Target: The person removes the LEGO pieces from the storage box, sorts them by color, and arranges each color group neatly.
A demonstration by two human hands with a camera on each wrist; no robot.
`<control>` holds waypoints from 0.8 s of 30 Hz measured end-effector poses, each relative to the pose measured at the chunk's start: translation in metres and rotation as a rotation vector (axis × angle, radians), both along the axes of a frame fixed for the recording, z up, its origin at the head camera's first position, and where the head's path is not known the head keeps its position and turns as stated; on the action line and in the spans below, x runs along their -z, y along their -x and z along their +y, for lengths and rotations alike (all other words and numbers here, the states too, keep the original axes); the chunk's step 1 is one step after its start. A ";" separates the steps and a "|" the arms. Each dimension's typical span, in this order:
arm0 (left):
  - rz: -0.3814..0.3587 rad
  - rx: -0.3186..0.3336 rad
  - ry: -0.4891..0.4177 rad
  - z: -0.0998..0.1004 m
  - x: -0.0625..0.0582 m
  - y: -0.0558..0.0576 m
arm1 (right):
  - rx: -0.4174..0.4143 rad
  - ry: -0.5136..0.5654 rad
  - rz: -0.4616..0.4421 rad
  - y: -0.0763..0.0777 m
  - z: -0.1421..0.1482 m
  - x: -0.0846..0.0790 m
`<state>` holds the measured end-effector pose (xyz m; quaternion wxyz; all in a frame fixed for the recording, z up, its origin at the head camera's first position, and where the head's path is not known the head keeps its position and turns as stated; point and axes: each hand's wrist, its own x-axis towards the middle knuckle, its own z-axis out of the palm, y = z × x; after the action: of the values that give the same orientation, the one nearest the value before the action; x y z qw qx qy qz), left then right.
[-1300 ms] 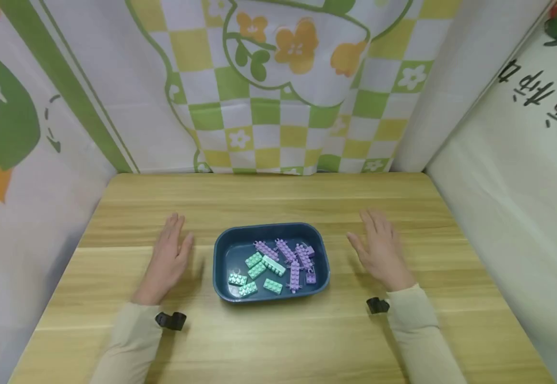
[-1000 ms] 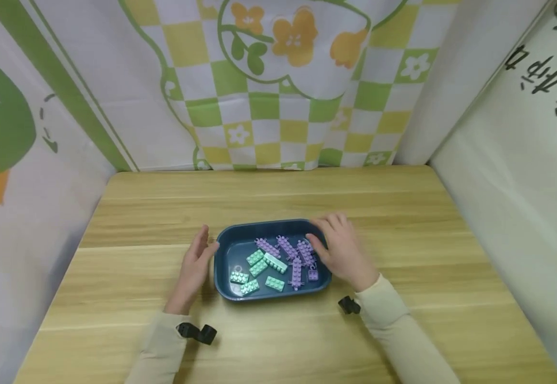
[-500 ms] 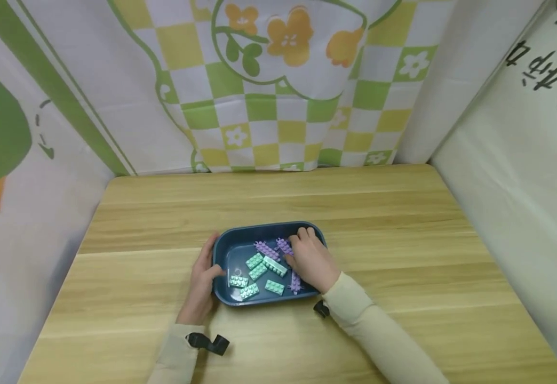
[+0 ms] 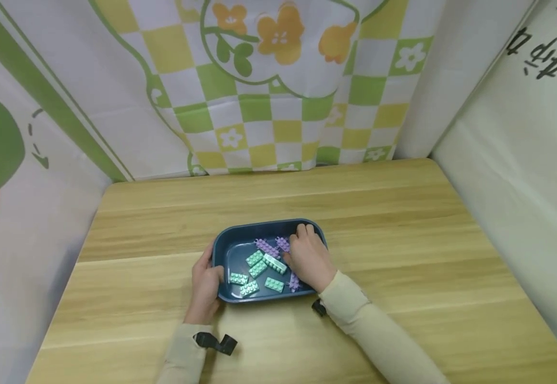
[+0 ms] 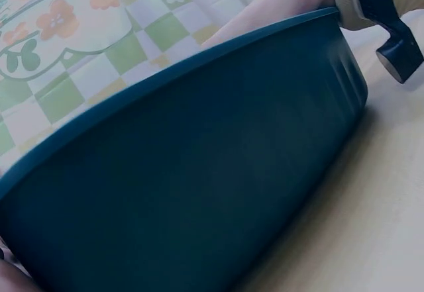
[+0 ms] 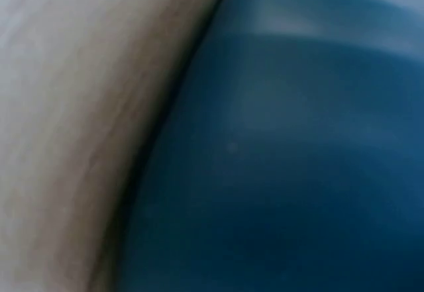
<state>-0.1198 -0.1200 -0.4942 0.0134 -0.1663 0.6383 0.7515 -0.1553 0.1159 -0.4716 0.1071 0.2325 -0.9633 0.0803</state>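
Note:
A dark blue plastic tray (image 4: 235,261) sits on the table with toy building bricks in it. My left hand (image 4: 205,288) grips its left end, thumb over the rim and fingers outside. In the left wrist view the tray's side wall (image 5: 199,159) fills most of the frame. My right hand (image 4: 311,258) reaches into the right end with fingers curled down among the purple bricks; I cannot tell whether it pinches one. Purple bricks (image 4: 266,248) with side clips lie partly beneath it. Several mint-green bricks (image 4: 275,285) are spread across the left and middle.
The wooden table (image 4: 379,213) extends around the tray, backed by a checked, flowered curtain (image 4: 259,117). White printed cloth hangs at both sides. A black wrist camera (image 4: 216,342) is strapped over the left sleeve, another at the right (image 4: 319,308).
Both hands came inward from beside the tray. The left took hold of its left end, and the right went down into the purple bricks, where it has stayed since half a second ago.

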 end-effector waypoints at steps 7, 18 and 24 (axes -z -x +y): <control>0.007 -0.039 0.014 0.002 0.000 0.006 | 0.018 0.090 0.027 0.002 0.000 -0.004; 0.019 -0.080 0.044 0.004 -0.003 0.016 | 0.076 0.422 0.077 -0.006 0.010 -0.030; 0.016 -0.101 0.033 0.005 -0.002 0.021 | 0.147 0.572 0.015 -0.013 0.028 -0.041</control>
<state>-0.1406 -0.1147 -0.4926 -0.0326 -0.1924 0.6413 0.7421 -0.1427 0.1436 -0.4304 0.1808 0.1229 -0.9151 0.3387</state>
